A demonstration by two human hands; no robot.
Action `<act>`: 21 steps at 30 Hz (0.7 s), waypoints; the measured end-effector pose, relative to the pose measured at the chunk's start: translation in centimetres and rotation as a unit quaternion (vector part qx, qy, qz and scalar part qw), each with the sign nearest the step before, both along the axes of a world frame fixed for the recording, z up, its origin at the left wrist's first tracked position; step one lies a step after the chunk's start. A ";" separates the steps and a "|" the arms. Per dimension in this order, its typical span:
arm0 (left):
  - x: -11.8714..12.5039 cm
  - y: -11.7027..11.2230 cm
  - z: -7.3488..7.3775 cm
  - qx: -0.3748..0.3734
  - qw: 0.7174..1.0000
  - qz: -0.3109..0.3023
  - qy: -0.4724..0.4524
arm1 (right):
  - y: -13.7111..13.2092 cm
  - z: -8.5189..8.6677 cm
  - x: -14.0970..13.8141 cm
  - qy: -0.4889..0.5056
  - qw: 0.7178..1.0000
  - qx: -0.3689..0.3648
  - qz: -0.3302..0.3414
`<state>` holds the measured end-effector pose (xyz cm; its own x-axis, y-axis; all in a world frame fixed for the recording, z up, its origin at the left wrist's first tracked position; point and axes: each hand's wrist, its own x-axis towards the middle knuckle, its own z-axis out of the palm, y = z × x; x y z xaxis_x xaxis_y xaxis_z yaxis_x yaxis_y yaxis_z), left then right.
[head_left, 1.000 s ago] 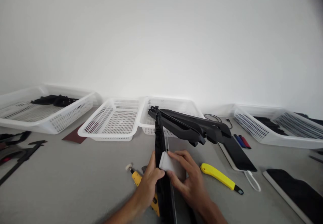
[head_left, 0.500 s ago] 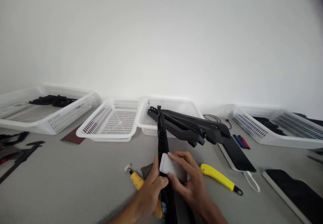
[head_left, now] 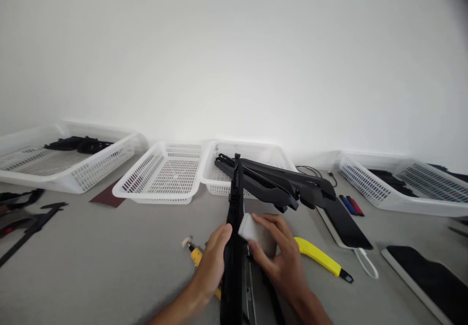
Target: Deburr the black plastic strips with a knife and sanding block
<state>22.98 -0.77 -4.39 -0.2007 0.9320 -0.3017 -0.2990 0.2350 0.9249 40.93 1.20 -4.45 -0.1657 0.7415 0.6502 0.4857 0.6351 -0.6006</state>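
Observation:
My left hand (head_left: 210,264) is closed around the left side of a long black plastic trim piece (head_left: 231,266), which stands on edge and points away from me. In my right hand (head_left: 285,256) a white block (head_left: 253,230) is pinched between thumb and fingers, right beside the trim piece; I cannot tell whether they touch. A yellow-handled tool with a small pale tip (head_left: 196,255) lies partly hidden under my left hand. To the right of my right hand rests a yellow utility knife (head_left: 320,256).
Behind, several black trim pieces (head_left: 272,181) lean across a white basket (head_left: 214,187). Other white baskets (head_left: 155,199) (head_left: 365,188) line the wall. Dark red sandpaper (head_left: 107,196), a black-topped device with a white cable (head_left: 345,225), and blue and red sticks (head_left: 354,205) lie on the grey table.
The trim piece has turned, showing a smoother dark side. My right hand with the white block has shifted slightly right, and my left hand's grip has moved to the trim's left side.

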 end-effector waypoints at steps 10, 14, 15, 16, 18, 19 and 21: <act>0.3 -1.8 0.8 0.051 0.986 -0.138 0.083 | -0.1 0.2 0.1 0.022 0.999 -0.015 -0.020; 0.1 -2.0 -1.3 0.062 0.989 -0.124 0.056 | 0.0 0.3 0.1 0.020 1.000 -0.017 0.009; 0.1 -2.0 -1.4 0.065 0.989 -0.122 0.043 | 0.2 0.3 0.1 0.023 1.000 -0.014 -0.005; 0.1 -2.0 -1.4 0.067 0.989 -0.126 0.030 | 0.3 0.3 0.2 0.027 0.999 -0.011 -0.021; 0.1 -2.0 -1.0 0.071 0.988 -0.138 0.010 | 0.4 0.3 0.4 0.030 0.999 -0.008 -0.037; 0.2 -1.9 -0.7 0.074 0.987 -0.140 0.005 | 0.3 0.3 0.4 0.030 0.999 -0.006 -0.034; 0.2 -1.9 -0.1 0.078 0.990 -0.120 -0.003 | 0.0 0.4 0.4 0.026 1.000 0.003 -0.018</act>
<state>23.21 -2.70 -4.51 0.0344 0.9879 -0.1511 -0.2575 0.1549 0.9538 41.36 1.21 -4.07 -0.1052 0.7426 0.6614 0.4770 0.6212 -0.6217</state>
